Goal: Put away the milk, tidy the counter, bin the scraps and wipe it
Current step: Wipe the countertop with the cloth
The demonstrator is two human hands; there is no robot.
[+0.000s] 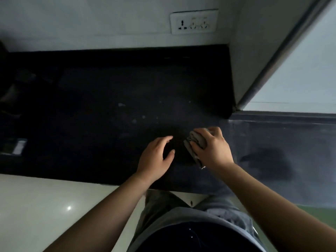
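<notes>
A black stone counter [101,110] fills the middle of the head view, with a few pale specks and smears near its centre. My right hand [212,148] grips a crumpled grey cloth [195,142] and presses it onto the counter near the front right. Just left of the cloth, my left hand [156,157] hovers over the counter, its fingers loosely curved and holding nothing. No milk is in view.
A white wall socket [193,21] sits on the back wall. A wall corner with a metal edge strip [272,62] bounds the counter on the right. Dark, blurred objects [16,88] stand at the far left, and a small flat item [18,147] lies near the left front edge.
</notes>
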